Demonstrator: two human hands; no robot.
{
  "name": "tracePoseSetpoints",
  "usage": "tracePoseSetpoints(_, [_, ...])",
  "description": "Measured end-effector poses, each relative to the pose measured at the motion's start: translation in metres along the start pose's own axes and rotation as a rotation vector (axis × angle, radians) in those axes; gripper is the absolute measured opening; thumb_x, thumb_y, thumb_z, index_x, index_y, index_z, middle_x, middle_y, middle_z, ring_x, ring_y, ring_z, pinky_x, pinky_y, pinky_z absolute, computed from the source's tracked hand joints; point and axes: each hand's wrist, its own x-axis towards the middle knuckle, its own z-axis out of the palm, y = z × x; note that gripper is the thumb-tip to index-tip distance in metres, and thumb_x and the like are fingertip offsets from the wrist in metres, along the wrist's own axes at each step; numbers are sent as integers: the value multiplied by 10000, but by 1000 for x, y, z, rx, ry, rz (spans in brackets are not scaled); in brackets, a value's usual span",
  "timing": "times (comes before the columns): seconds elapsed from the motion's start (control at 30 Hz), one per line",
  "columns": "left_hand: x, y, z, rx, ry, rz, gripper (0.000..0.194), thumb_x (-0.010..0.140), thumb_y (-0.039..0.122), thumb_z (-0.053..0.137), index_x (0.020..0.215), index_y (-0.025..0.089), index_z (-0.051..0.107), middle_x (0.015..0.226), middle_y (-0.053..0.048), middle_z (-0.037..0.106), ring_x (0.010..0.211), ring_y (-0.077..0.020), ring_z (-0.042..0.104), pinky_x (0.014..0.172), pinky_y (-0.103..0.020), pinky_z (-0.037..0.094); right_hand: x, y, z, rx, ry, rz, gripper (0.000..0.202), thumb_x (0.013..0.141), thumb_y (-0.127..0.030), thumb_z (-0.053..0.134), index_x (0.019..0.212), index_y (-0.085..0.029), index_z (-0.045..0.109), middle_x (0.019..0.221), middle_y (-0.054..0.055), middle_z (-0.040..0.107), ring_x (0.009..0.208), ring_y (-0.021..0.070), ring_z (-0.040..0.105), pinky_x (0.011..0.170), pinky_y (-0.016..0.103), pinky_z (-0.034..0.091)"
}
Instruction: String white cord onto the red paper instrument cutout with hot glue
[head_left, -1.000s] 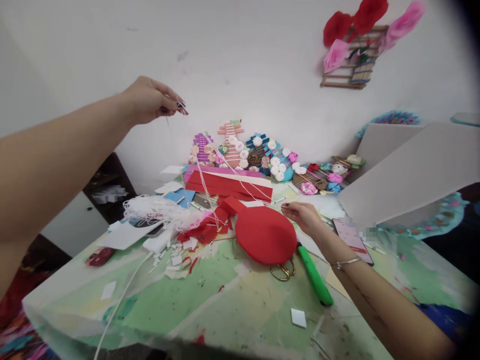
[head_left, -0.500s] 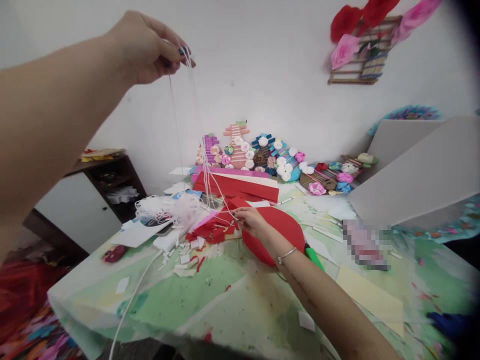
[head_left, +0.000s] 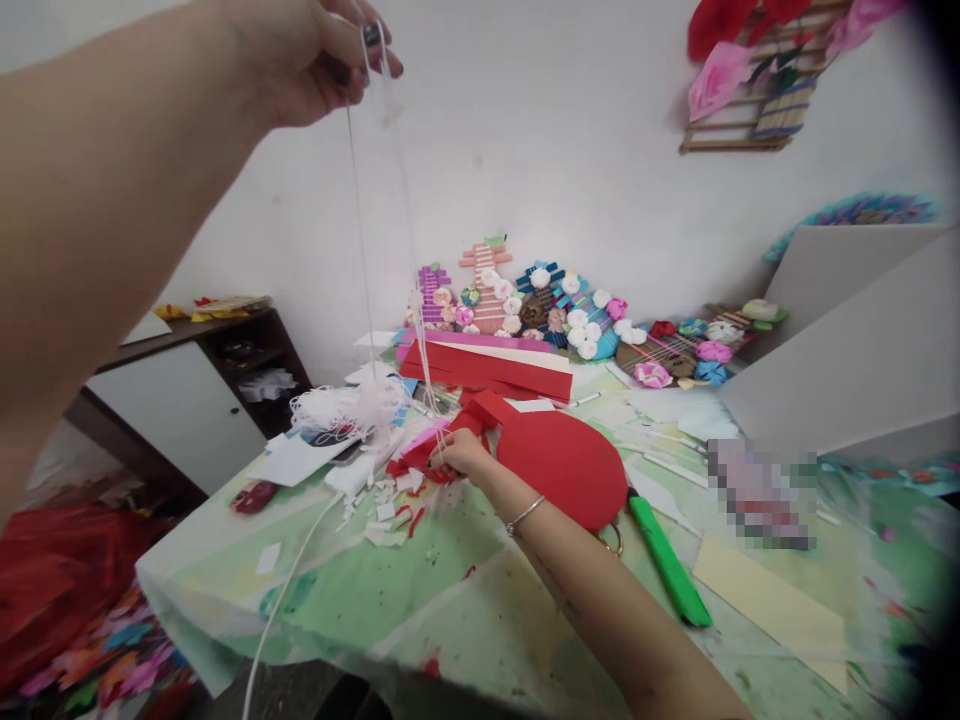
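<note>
High at the upper left, my left hand is closed on looped white string, which hangs down from its fingers toward the table. My right hand is low over the table, its fingertips closed on the lower strands, beside red paper scraps. A tangled heap of white string lies left of it, and one thin strand runs from there up to my left hand. Right of my right hand lies a round red piece with a narrow neck.
A green cutter and a cream sheet lie to the right. Flower-decorated crafts lean on the wall behind red strips. A white cable hangs over the front edge. Grey board stands at the right.
My left hand has risen in view. My right hand has moved left and slightly down along the strands, uncovering more of the red piece and the green cutter. The view has shifted a little.
</note>
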Motion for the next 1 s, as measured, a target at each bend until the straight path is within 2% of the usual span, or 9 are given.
tracePoseSetpoints(0.1, [2,-3,-6,-24,-14,21,330,653,-6,618,969,25,526,791,35,567,988,-199,622,678,-218,376,-2,1,-3,27,11,124,252,903,-310,557,1088,-141,585,1051,59,613,856,161,615,721,327,541])
tracePoseSetpoints(0.17, [1,0,-7,-40,-24,17,354,667,-4,619,1007,20,526,807,39,567,989,-187,618,696,-227,377,-6,-3,-6,99,12,158,241,922,-337,518,1016,-131,601,943,50,633,735,120,609,642,272,528])
tracePoseSetpoints(0.27, [-4,6,-4,-32,-18,-32,370,676,-24,602,1036,30,531,782,62,567,997,-158,609,710,-222,367,-18,-14,-12,266,-44,163,483,974,-452,301,877,-103,620,717,56,644,552,94,581,530,209,478])
tracePoseSetpoints(0.33, [-8,11,1,-25,-23,-70,355,667,-57,579,1010,33,549,746,60,585,1006,-165,611,688,-209,359,-26,-22,-12,379,-112,148,605,974,-486,183,858,-95,629,664,88,657,543,111,607,528,203,478])
tracePoseSetpoints(0.47, [-16,19,11,-68,-31,-121,328,656,-105,522,951,32,562,725,45,604,1027,-192,613,660,-196,356,-34,-34,0,533,-159,104,426,958,-388,328,883,-99,631,740,122,697,622,142,654,586,227,513])
tracePoseSetpoints(0.6, [-21,25,17,-79,-27,-160,238,660,-89,538,857,44,540,743,54,595,1016,-167,608,684,-209,354,-28,-38,14,615,16,26,200,896,-185,450,740,-154,571,621,36,650,555,100,611,574,187,513])
tracePoseSetpoints(0.73, [-27,22,14,-95,-28,-186,200,642,-87,531,760,70,494,761,41,604,969,-143,616,681,-207,355,-24,-38,11,601,189,-52,182,865,-112,490,695,-168,520,581,-10,606,528,67,589,558,152,501])
tracePoseSetpoints(0.87, [-34,7,3,-99,24,-270,219,616,-54,594,782,65,519,762,2,626,829,-110,599,655,-201,367,-33,-36,-17,452,329,-89,148,843,-133,563,697,-135,542,568,-32,589,490,65,565,489,169,477])
tracePoseSetpoints(1.0, [-44,-16,-12,-121,130,-382,297,568,-29,683,811,69,543,738,3,625,734,-80,542,631,-196,372,-54,-37,-65,224,472,-114,169,742,-75,628,596,-125,558,482,-6,586,428,77,548,437,166,449])
